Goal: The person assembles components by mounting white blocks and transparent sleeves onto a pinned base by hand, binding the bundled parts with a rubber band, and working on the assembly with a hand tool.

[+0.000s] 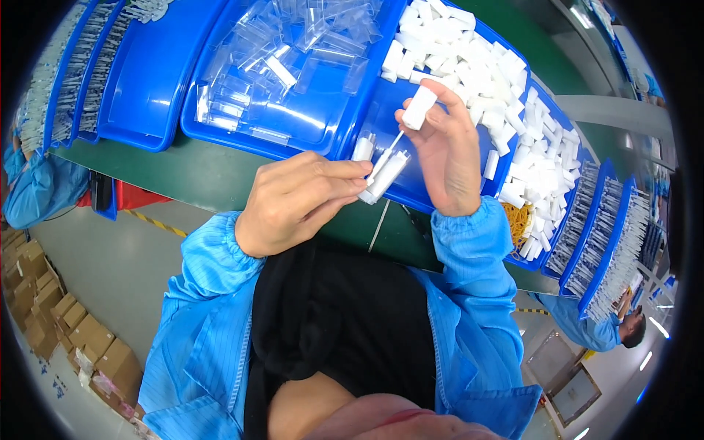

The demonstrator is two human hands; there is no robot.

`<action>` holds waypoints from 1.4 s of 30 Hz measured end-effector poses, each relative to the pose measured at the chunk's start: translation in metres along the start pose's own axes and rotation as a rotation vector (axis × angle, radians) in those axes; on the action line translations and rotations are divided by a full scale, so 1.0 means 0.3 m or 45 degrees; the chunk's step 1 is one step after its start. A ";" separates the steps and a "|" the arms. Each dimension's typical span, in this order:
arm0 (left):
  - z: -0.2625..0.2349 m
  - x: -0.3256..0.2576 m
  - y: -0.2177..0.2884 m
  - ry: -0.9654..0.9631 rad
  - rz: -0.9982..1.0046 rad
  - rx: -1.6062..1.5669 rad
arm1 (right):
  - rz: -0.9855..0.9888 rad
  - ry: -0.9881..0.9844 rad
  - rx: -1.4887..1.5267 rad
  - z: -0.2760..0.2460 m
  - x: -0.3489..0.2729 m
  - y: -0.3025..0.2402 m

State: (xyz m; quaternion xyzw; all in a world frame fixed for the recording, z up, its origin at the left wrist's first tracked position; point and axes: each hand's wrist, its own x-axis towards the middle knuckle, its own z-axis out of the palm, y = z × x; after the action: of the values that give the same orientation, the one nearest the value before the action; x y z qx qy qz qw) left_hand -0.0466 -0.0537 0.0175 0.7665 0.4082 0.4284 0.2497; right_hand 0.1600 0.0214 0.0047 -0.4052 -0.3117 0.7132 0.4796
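Observation:
My left hand (293, 194) pinches a small clear-walled tube with a white core (386, 178) between thumb and fingers, over the near edge of the blue trays. Between thumb and forefinger, my right hand (451, 143) grips a white applicator cap (420, 108). From this cap a thin white rod (397, 138) points down toward the left hand's fingertips; whether its tip is inside anything is hidden there. Another short clear-and-white piece (363, 147) shows just above the left fingertips, and I cannot tell if it is held.
A blue tray (301, 117) at the left holds loose clear sleeves (279, 55). White caps (469, 62) are heaped at the right, near yellow rubber bands (518, 220). Racks of slender parts (601, 242) stand at both sides. Cartons (95, 334) and a co-worker (594, 326) are beyond.

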 end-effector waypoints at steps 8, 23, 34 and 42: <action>0.019 -0.001 -0.004 0.018 -0.051 -0.010 | 0.044 -0.171 0.057 0.005 -0.033 0.032; 0.026 -0.006 -0.041 0.092 -0.027 0.088 | -0.093 -0.468 -0.477 -0.019 -0.029 0.007; 0.001 -0.021 -0.058 -0.001 -0.055 0.024 | -0.058 -0.661 -0.795 -0.014 -0.018 -0.054; -0.012 -0.028 -0.050 0.100 -0.168 -0.014 | -0.369 -0.445 -0.780 0.065 -0.052 0.011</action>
State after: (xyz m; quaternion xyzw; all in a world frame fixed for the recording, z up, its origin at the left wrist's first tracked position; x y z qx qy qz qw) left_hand -0.0584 -0.0526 0.0046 0.7192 0.4649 0.4429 0.2655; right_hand 0.1447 0.0045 0.0158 -0.3538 -0.6415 0.5702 0.3717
